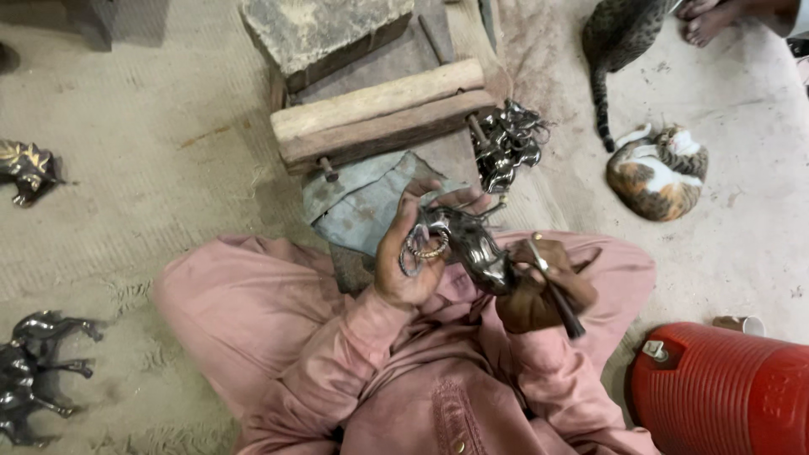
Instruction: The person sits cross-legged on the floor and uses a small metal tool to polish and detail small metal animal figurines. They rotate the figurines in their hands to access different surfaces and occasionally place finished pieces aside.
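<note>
1. Dark, polished metal forms the small animal figurine (468, 244) that the person holds over the lap, between the two hands.
2. Its long axis runs on a slant, from upper left near the left hand (410, 253) down to lower right near the right hand (539, 291); which end is the head cannot be told.
3. Left hand: fingers curled and closed around the upper-left end of the figurine, thumb toward the camera, with a ringed, light-coloured part showing inside the grip.
4. Right hand: closed in a fist around a thin dark tool (556, 295), whose tip touches the figurine's lower-right end and whose handle sticks out down and to the right.
5. Just beyond the hands lie a grey metal sheet (362, 202) and a wooden block clamp (383, 114), with a heap of shiny metal pieces (506, 143) at its right end.
6. Farther out, finished horse figurines (38, 371) lie at the left, a red ribbed cooler (716, 388) stands at the lower right, and two cats rest on the floor at the upper right: one curled up (657, 173), one spotted (619, 38).
</note>
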The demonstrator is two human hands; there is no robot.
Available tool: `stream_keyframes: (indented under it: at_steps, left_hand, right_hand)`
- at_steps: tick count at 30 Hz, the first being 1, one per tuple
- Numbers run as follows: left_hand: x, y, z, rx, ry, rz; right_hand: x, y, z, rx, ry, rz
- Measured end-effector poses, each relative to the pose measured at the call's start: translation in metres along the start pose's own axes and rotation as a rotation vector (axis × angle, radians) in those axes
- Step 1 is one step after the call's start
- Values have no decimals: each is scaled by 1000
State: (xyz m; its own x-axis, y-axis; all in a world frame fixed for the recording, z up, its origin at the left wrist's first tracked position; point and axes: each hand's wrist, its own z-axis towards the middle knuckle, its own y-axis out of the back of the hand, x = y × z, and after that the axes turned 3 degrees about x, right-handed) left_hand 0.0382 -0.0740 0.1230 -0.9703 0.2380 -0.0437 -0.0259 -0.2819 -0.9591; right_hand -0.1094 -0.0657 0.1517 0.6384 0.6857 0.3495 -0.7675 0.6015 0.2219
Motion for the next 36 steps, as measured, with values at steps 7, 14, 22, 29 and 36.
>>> stream_keyframes:
  at_steps: [7,14,22,29,36]
  left_hand:
    - [-24,13,12,-87,224,428]
    - [-44,1,11,-105,216,1201]
    - [-47,-5,14,-210,152,1152]
    - [-56,-6,10,-208,124,1202]
    - [-58,-6,9,-191,109,1180]
  right_hand:
    - [-27,8,-57,35,-135,387]
    - [-49,-6,-85,114,-152,373]
    - [-10,1,-7,457,-283,328]
    - [4,-14,30,695,-116,246]
    - [-6,-20,37,805,17,215]
